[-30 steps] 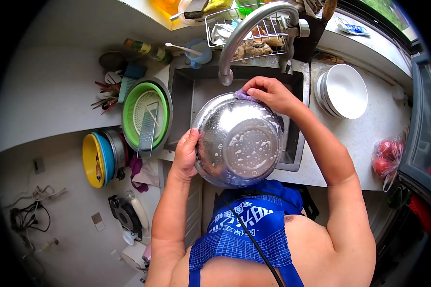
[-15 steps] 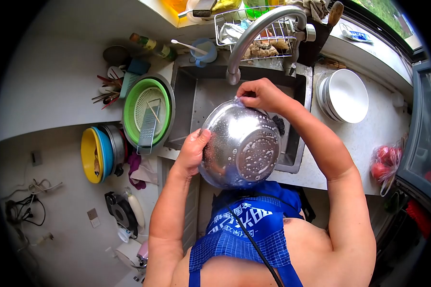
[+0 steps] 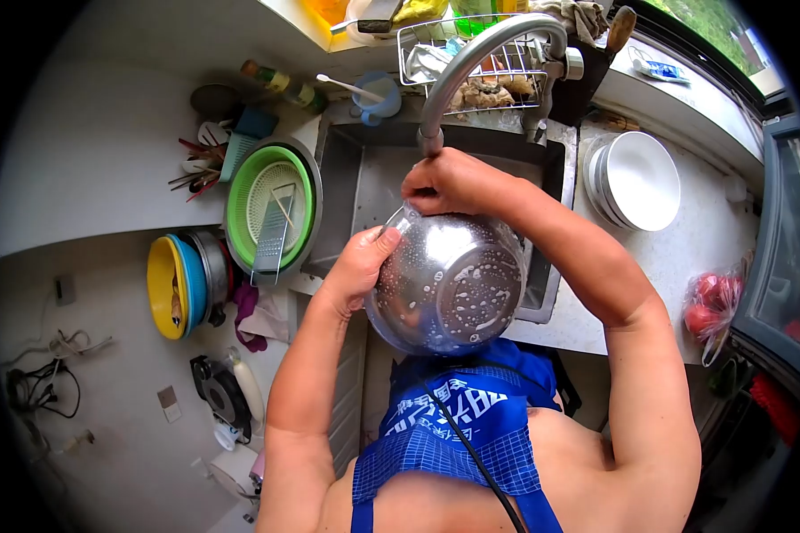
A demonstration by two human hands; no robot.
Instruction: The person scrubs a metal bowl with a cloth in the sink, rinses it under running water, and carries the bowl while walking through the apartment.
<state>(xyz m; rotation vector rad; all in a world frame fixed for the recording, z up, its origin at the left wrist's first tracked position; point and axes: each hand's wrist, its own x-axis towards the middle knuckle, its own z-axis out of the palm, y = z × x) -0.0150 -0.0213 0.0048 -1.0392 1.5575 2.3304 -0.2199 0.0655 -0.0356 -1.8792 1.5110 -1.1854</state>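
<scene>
A metal bowl [image 3: 449,284], its outside wet with soapy drops and its base turned up, is tilted over the front edge of the sink [image 3: 364,164]. My left hand [image 3: 361,264] grips its left rim, thumb on the outer side. At the upper rim, just below the faucet spout [image 3: 431,138], my right hand [image 3: 453,184] is closed. A small bit of pale cloth shows under its fingers, and most of it is hidden.
White bowls [image 3: 642,182] are stacked right of the sink, near bagged red fruit [image 3: 707,306]. Left of it sits a green basin [image 3: 309,213] with a grater [image 3: 274,233]. A wire rack [image 3: 409,58] and a blue cup [image 3: 378,99] stand behind.
My right hand has moved left along the bowl's rim, closer to my left hand. The bowl has tilted and shifted slightly, and the purple cloth seen earlier is now mostly covered.
</scene>
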